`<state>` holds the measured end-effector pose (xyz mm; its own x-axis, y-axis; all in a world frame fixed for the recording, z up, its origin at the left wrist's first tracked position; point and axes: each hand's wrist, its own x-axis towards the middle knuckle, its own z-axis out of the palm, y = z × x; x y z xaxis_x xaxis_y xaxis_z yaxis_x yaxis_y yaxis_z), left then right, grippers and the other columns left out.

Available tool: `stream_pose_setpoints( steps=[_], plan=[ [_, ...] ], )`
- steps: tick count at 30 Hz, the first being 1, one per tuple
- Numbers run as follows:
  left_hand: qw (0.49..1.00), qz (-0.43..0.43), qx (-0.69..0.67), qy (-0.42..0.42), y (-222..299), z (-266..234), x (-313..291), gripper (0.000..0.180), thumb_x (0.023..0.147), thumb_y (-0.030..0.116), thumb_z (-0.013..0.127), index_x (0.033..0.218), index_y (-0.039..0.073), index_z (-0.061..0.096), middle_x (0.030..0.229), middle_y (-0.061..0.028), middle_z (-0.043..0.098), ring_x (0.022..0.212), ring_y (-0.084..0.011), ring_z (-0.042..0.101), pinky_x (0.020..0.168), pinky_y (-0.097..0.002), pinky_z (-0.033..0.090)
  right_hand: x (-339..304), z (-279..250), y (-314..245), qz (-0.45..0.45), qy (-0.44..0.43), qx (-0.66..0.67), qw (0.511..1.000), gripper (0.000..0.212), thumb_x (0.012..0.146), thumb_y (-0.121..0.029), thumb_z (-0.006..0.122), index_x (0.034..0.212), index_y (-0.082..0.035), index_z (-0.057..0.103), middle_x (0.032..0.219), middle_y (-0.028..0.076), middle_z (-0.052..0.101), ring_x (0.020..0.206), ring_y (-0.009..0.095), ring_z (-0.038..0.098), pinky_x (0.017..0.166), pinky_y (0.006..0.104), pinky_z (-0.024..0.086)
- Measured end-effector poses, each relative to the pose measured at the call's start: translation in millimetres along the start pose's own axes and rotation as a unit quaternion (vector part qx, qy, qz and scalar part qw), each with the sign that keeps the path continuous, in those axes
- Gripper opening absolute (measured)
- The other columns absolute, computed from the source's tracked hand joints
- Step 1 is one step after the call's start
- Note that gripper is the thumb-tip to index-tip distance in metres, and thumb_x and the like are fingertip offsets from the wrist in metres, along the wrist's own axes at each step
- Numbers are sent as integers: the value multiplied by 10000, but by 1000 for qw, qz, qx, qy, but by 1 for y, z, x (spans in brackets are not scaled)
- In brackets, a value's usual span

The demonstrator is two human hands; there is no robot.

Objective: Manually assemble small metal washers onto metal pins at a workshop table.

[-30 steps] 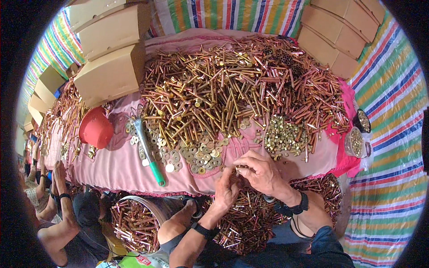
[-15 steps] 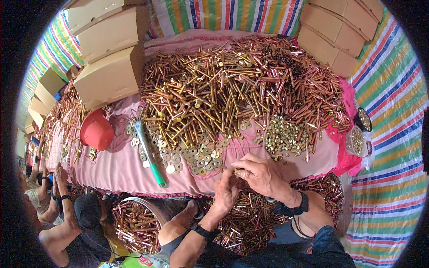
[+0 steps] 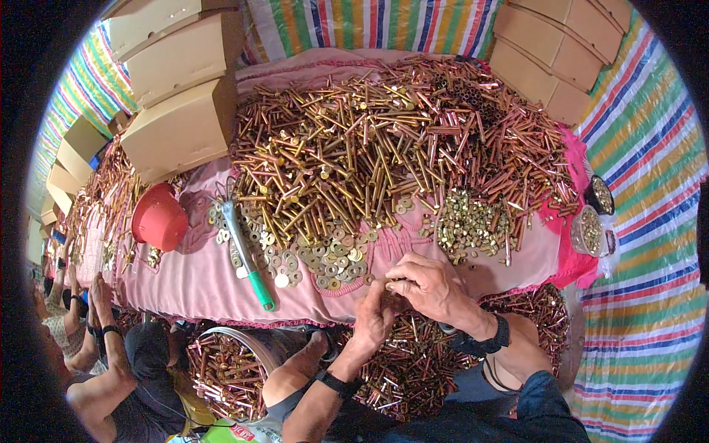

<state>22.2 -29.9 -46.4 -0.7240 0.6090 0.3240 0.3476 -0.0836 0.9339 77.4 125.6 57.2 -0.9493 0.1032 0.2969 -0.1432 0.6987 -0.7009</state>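
Centrally heaped bolts: a broad bolt heap (image 3: 347, 162) of coppery and brassy rods lies on a pink cloth (image 3: 199, 292); places below are told from this heap.
Right hand (image 3: 425, 286): on the near side of the bolt heap, over the cloth's front edge, thumb and forefinger pinched on a small metal part (image 3: 392, 280).
Left hand (image 3: 374, 314): just beside the right one, also on the heap's near side, fingers curled and the tips gripping at the same part.
Part's place: between the two sets of fingertips, nearer the person than the bolt heap; the fingers cover most of it, so its exact shape cannot be told.
Part's feel: probably light, rigid and hard to break, though smooth metal may slip; its sides look the best hold, between thumb and forefinger.
Bolt feel: each likely stiff and modest in weight; the middle of the rod is the sure place, since crossed neighbours may drag on the ends.
Washers (image 3: 336, 262): spread along the heap's near edge; thin and flat, so likely awkward to lift except by the rim.
Nuts (image 3: 473, 229): piled at the heap's near right; small, hard, apt to roll, best pinched across opposite sides.
Green-handled tool (image 3: 255, 280): at the heap's near left, among the washers.
Red bowl (image 3: 162, 218): left of the bolt heap.
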Motion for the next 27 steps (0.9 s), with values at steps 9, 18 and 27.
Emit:
stream_pose_setpoints(
  steps=[9,18,27],
  plan=[
    [996,-18,82,-7,10,4,6,409,855,-69,544,1252,32,564,828,-180,628,705,-325,653,643,-391,519,-3,0,0,43,30,45,998,183,887,-89,737,1054,-16,722,962,88,680,836,209,680,711,319,543],
    [993,-1,110,-36,10,1,8,301,904,-17,593,1201,31,582,931,-218,641,852,-437,660,703,-461,517,-6,-1,-6,122,35,37,991,178,881,-112,734,1018,-6,696,918,126,676,847,257,685,721,363,545],
    [994,-22,99,-43,14,0,12,282,853,-38,601,1127,28,582,864,-213,600,792,-436,637,670,-466,502,-5,-6,-13,2,47,-20,999,181,904,-63,679,1067,14,667,1014,137,653,890,302,666,754,404,540]
  ],
)
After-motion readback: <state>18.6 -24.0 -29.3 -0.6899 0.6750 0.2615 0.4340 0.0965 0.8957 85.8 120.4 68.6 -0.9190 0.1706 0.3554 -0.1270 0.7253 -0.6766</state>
